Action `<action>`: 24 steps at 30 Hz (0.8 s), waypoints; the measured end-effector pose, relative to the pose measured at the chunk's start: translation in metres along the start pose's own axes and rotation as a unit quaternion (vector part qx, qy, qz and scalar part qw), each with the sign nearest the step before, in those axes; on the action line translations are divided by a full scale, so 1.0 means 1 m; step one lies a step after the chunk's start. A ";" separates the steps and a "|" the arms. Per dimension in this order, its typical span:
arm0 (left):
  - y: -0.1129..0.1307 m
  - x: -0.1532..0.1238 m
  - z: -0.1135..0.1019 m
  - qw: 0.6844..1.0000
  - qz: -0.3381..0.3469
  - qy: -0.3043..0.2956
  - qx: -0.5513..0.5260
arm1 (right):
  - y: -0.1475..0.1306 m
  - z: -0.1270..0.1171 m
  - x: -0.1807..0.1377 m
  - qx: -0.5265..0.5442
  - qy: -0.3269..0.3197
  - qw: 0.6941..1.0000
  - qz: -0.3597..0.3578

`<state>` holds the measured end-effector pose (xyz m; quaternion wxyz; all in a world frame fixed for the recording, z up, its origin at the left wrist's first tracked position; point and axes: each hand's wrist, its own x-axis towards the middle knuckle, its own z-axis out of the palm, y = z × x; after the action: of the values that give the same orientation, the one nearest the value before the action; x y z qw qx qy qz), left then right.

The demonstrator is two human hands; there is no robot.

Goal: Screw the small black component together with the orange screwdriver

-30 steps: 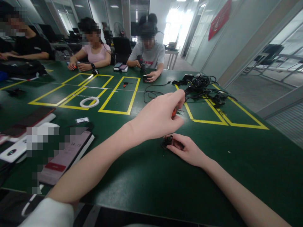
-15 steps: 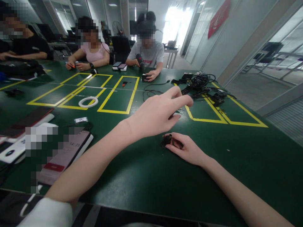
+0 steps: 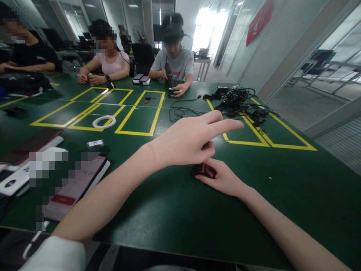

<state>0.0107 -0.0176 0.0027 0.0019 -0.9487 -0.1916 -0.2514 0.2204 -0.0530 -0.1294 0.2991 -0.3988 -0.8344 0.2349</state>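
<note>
My left hand (image 3: pixel 188 141) reaches across the green table (image 3: pixel 175 210) with its index and middle fingers stretched out to the right and the thumb tucked underneath. I see nothing in it. It hovers just above my right hand (image 3: pixel 224 178). That hand rests on the table and presses its fingers around a small black round part (image 3: pixel 197 170). Much of the part is hidden by both hands.
A tangle of black cables (image 3: pixel 239 101) lies at the far right. Yellow tape rectangles (image 3: pixel 141 113) mark the table, one holding a white ring (image 3: pixel 104 121). Phones and flat devices (image 3: pixel 76 184) lie at the left. Three people sit across the table.
A second ago my left hand pinched a small orange-handled tool. Its fingers have since spread and stretched out, and the tool is out of sight. My right hand stays on the black part.
</note>
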 end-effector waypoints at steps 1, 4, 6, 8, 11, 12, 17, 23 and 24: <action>0.000 0.000 0.000 1.000 -0.003 0.001 -0.002 | 0.000 0.000 0.000 0.000 -0.001 1.000 0.001; -0.001 0.000 0.001 1.000 -0.001 0.000 -0.009 | 0.001 0.000 0.000 -0.003 0.003 1.000 -0.003; -0.001 0.000 0.001 1.000 0.006 0.000 -0.017 | 0.001 0.001 0.000 -0.004 0.004 1.000 -0.004; -0.001 0.001 0.001 1.000 0.006 0.002 -0.020 | 0.001 0.001 -0.001 -0.006 0.000 1.000 -0.001; 0.000 0.001 0.001 1.000 0.000 0.002 -0.022 | 0.001 0.000 0.000 -0.009 0.003 1.000 -0.001; 0.000 0.001 0.002 1.000 0.003 0.002 -0.022 | 0.001 0.000 0.000 -0.008 0.005 1.000 -0.002; -0.001 0.000 0.004 1.000 0.020 0.015 0.001 | 0.000 0.000 0.000 -0.006 -0.005 1.000 0.009; -0.001 0.001 0.008 0.999 0.047 0.018 0.014 | 0.000 0.001 -0.001 -0.010 0.010 1.000 0.008; -0.001 0.001 0.009 0.999 0.044 0.018 0.007 | 0.000 0.000 -0.001 -0.011 0.007 1.000 0.008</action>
<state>0.0150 -0.0154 -0.0046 0.0232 -0.9515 -0.1517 -0.2665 0.2207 -0.0537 -0.1301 0.2982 -0.4102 -0.8319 0.2252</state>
